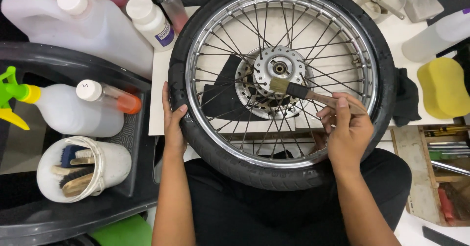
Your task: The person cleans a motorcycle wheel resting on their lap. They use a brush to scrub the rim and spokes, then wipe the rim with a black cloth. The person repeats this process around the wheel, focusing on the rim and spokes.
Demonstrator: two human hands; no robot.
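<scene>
In the head view, a spoked motorcycle wheel (281, 82) is laid flat across the lap and the edge of a white board (159, 109). The left hand (174, 123) is pressed against the tyre's outer edge, fingers held together and wrapped on the rubber. The right hand (347, 126) is closed around the handle of a paintbrush (298, 90), whose bristles are set on the spokes just beside the metal hub (279, 69), up and to the left of that hand. A black cloth (227, 92) is seen under the spokes between the hands. Left of the left hand, a white tub of brushes (112, 165) and a spray bottle (73, 110) are placed; right of the right hand, a yellow sponge (444, 87) is set.
</scene>
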